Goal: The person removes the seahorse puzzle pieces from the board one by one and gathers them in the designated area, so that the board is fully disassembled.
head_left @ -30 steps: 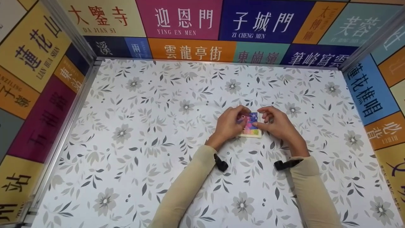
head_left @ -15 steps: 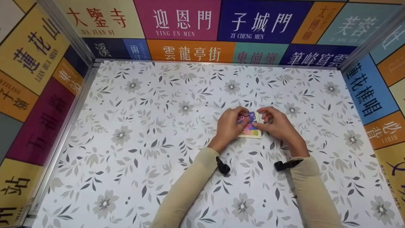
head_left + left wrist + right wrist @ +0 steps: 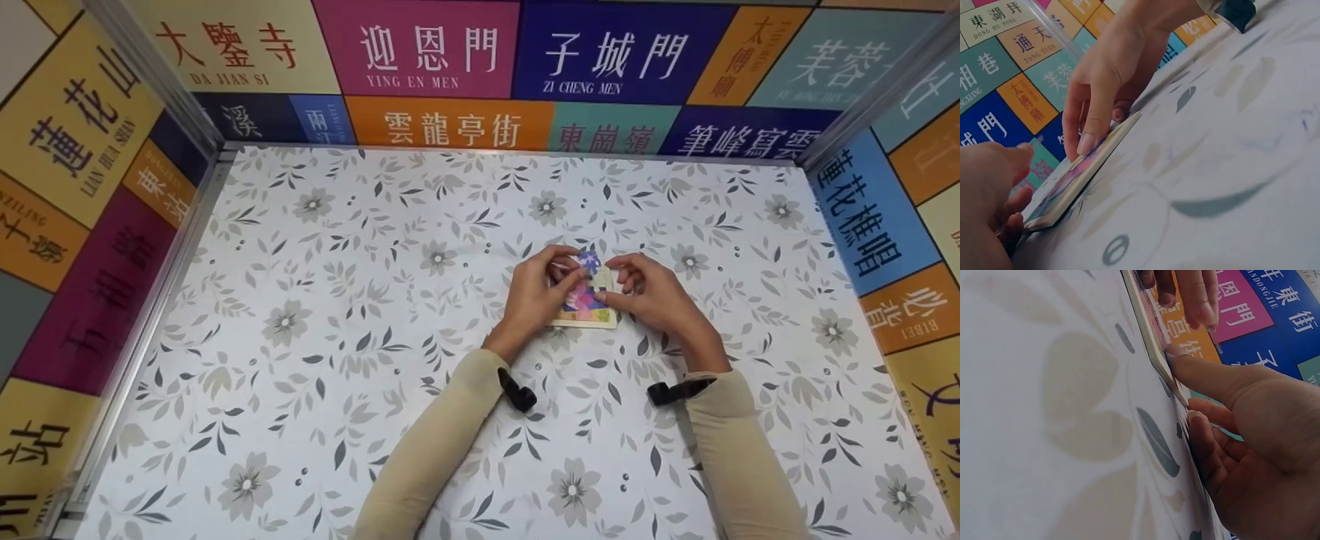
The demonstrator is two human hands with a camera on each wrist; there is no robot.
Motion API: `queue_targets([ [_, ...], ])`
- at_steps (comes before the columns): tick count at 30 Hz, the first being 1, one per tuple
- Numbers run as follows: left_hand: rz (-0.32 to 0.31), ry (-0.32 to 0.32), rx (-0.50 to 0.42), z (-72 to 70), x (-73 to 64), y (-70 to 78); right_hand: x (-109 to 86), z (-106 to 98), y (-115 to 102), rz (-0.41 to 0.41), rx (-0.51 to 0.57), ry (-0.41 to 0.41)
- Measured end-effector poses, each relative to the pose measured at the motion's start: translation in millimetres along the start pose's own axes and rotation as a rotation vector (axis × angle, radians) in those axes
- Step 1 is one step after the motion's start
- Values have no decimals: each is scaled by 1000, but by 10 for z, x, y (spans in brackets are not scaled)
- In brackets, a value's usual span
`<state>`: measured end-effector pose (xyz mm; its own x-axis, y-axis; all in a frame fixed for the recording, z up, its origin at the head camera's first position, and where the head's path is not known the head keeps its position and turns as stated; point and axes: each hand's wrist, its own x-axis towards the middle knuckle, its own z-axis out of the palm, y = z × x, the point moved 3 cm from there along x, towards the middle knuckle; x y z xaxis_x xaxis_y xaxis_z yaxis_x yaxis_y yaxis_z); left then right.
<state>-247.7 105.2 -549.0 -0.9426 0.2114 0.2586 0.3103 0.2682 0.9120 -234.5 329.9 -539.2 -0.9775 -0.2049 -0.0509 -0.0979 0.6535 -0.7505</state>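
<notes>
A small jigsaw puzzle (image 3: pixel 583 325) with a cream-rimmed board and a pink, blue and yellow picture lies right of the table's middle. My left hand (image 3: pixel 536 292) pinches a blue puzzle piece (image 3: pixel 589 261) with pale stars between thumb and fingertips, over the board's far part. Pale bare backing shows where the picture is open near the right side. My right hand (image 3: pixel 651 291) holds the board's right edge, its thumb (image 3: pixel 1202 371) on top and its curled fingers at the side. The left hand hides the board's left part.
A white tablecloth (image 3: pixel 337 420) with grey flowers and leaves covers the table. Colourful panels (image 3: pixel 420 52) with large characters wall it in at the back and both sides, joined by metal rails (image 3: pixel 161 300). Black wrist cameras (image 3: pixel 517 391) sit at both cuffs.
The blue star piece has come up out of the puzzle in my left hand and shifted away from me, turning a little. The right hand has stayed at the board's edge.
</notes>
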Motion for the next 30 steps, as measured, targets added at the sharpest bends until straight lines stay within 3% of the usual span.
queue_targets([
  [5,26,-5,-35,-132,-23,-4,0,-12,-4,-3,-8,6],
  [13,66,11,-15,-476,2,-111,24,23,-21,-1,19,-10],
  [23,40,-73,0,-732,-12,-282,-8,1,-8,14,21,-14],
  [30,63,-177,113,-810,11,-357,-8,3,-28,11,18,-19],
])
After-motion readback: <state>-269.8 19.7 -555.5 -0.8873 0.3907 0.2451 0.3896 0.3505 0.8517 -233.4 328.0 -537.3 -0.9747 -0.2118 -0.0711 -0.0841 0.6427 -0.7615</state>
